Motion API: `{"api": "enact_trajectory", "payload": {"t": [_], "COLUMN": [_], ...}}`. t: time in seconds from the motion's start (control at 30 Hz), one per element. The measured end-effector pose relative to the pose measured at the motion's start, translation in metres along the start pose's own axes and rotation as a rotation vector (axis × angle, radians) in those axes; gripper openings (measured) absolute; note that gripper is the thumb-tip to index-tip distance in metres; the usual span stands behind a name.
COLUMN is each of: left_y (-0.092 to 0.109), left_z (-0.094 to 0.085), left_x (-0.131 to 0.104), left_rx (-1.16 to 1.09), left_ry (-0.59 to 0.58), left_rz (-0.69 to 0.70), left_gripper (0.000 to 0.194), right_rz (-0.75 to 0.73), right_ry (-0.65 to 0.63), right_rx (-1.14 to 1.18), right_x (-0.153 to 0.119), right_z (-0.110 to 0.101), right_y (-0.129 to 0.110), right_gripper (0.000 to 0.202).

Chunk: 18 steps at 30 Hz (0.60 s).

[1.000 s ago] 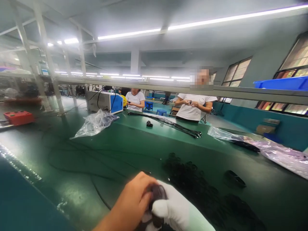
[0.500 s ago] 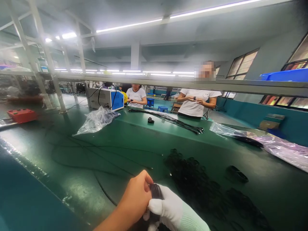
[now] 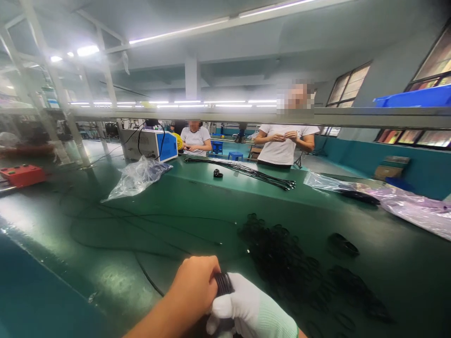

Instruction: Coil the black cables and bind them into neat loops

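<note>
Low in the middle, my bare left hand (image 3: 198, 281) and my right hand (image 3: 246, 303) in a white glove meet around a tightly coiled black cable (image 3: 224, 283). The left fingers are closed at the coil's left side and are partly hidden behind it. Gloved fingers wrap the coil from the right, with the thumb across its front. Just left of my wrist a loose black cable (image 3: 150, 278) runs over the green table. To the right of my hands lies a heap of black rings (image 3: 282, 256), blurred in part.
A dark oval ring (image 3: 343, 244) lies to the right. Farther back are a clear plastic bag (image 3: 139, 177), a blue-grey machine (image 3: 150, 144), a bundle of straight black cables (image 3: 246, 172) and a plastic sheet (image 3: 412, 206). Two people in white shirts work across the table, under a shelf beam (image 3: 229, 114).
The view has shifted slightly, so most things sit a little farther left. My hands stay closed around the coil, moved slightly down. The person at the right has brought their hands up.
</note>
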<state>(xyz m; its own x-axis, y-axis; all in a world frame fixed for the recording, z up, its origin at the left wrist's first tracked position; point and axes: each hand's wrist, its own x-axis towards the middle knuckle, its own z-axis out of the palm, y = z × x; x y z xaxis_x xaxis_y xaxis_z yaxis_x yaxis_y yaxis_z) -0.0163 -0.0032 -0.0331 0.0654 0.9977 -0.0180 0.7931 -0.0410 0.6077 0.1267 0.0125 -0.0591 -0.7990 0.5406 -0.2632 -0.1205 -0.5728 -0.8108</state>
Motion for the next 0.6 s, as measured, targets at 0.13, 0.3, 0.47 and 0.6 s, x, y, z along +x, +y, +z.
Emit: {"api": "enact_trajectory", "payload": {"t": [0.13,0.3,0.47,0.6], "left_y": [-0.002,-0.021,-0.03,-0.012], "left_z": [0.002,-0.006,-0.004,0.027], "left_x": [0.01,0.031,0.074,0.107], "left_rx": [-0.054,-0.146,-0.072,0.034], "left_ry": [-0.042,-0.171,-0.124,-0.138], "left_rz": [-0.006,0.033,0.097,0.241], "left_gripper": [0.015,0.03,0.012,0.016], "right_rz": [-0.016,-0.068,-0.271,-0.306], "right_ry": [0.004,0.151,0.449,0.492], "right_rx": [0.055,0.132,0.157,0.165], "right_x": [0.005,-0.006,-0.044,-0.054], "right_z": [-0.005,-0.022,-0.056,-0.071], "right_y": [0.01,-0.005,-0.048,-0.052], "right_gripper": [0.025,0.029,0.04,0.043]}}
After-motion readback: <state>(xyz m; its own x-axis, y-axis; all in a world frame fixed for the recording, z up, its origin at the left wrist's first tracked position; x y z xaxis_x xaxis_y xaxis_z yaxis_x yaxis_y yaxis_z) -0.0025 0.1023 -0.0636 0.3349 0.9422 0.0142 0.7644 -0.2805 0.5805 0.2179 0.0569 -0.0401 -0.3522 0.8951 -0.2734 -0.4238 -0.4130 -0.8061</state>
